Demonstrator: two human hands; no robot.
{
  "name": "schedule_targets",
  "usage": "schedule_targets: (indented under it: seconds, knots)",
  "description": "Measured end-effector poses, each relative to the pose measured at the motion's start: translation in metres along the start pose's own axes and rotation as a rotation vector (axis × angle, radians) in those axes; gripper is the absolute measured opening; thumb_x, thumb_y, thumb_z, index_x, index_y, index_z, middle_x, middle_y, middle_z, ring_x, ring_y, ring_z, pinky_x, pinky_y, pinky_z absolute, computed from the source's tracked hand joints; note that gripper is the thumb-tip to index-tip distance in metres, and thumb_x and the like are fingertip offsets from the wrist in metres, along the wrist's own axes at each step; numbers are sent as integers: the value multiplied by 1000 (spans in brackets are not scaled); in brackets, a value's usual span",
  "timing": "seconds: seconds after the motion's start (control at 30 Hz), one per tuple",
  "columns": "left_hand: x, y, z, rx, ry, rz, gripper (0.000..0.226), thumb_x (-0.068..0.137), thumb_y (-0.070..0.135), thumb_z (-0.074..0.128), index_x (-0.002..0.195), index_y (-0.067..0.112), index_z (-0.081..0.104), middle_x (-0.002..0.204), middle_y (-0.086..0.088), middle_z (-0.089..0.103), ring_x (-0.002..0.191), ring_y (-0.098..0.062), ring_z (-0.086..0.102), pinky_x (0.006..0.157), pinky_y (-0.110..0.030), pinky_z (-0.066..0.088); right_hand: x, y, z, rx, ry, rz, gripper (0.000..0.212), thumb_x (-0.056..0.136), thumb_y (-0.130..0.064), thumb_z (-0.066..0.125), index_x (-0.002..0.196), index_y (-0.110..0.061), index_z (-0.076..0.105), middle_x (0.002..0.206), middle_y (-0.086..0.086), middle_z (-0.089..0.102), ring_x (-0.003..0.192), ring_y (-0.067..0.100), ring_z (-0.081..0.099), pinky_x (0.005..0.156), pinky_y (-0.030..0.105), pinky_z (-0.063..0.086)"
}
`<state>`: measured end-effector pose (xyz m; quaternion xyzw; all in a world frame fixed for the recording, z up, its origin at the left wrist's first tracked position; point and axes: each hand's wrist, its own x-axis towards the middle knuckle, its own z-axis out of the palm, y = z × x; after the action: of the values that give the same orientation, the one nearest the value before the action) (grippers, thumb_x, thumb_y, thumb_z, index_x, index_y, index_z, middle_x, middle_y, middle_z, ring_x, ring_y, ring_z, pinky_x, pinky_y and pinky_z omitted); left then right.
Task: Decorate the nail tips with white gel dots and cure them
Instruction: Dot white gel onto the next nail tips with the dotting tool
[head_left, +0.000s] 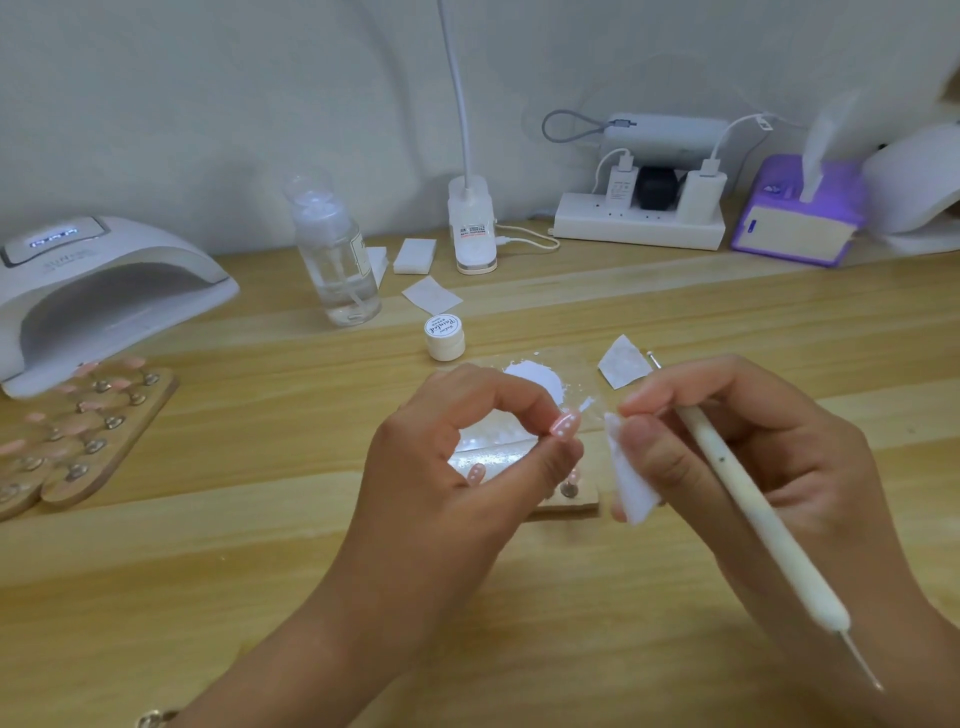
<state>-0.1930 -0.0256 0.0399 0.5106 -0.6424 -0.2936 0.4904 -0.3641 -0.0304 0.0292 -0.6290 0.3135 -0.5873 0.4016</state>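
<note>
We held the nail tip (565, 427) between our two hands, just above the tabletop (260, 545) and near the white gel (535, 384). It was pink with small white dots. Our left hand (457, 467) pinched it with finger and thumb. Our right hand (743, 457) curled round the dotting pen (753, 512) and a white wipe (631, 486).

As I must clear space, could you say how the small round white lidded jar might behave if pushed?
The small round white lidded jar looks squat, so it probably slides rather than tips on the pale wooden table. Being small, it is likely light.
</note>
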Motion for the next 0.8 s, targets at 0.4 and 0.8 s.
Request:
schedule_targets:
  seconds: [0.4,0.8]
  knots:
    - [-4,3,9,19,-13,13,12,75,38,74,77,35,62,87,24,65,95,9,53,66,-22,35,-1,4,2,27,26,11,3,85,-11,67,87,-11,66,58,-3,66,48,4,60,54,11,49]
    - [-3,0,9,26,-31,42,12,75,36,75,78,33,64,83,21,64,88,4,54,69,-6,34,0,6,2,15,-2,3,4,86,-14,67,88,-17,67,65,-5,68,52,7,63,55,13,50]
